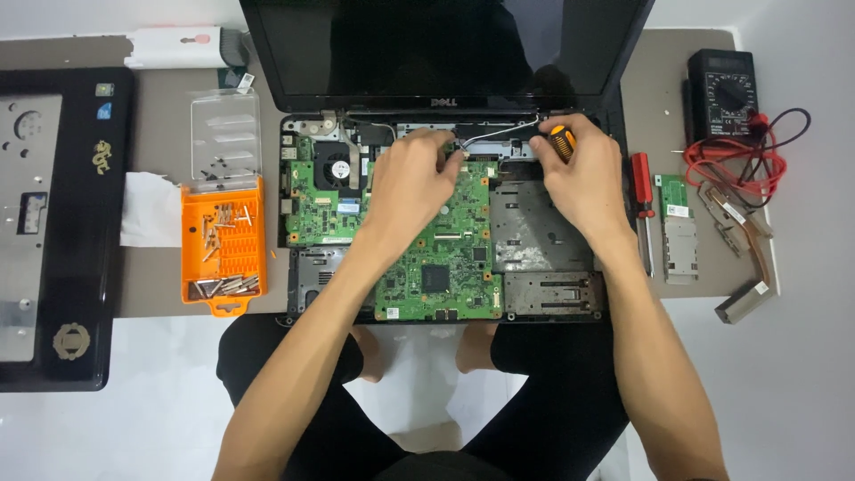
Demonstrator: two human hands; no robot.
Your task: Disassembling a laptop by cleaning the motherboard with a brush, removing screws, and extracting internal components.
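Two hands at laptop (445, 205) hinge edge on bench (160, 134): right hand (579, 178) grasping screwdriver (561, 141), left hand (411, 187) pinching near cable (499, 132). Palmrest cover (62, 223) already off (set aside left), screws in orange tray (223, 245); motherboard (445, 258) exposed, still seated.

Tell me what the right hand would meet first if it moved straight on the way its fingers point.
Probably the left hand: the right hand, gripping an orange-and-black screwdriver handle, points left along the laptop's hinge edge; depth is unclear.

The right hand (579, 174) hides the screwdriver (561, 141) tip and shaft
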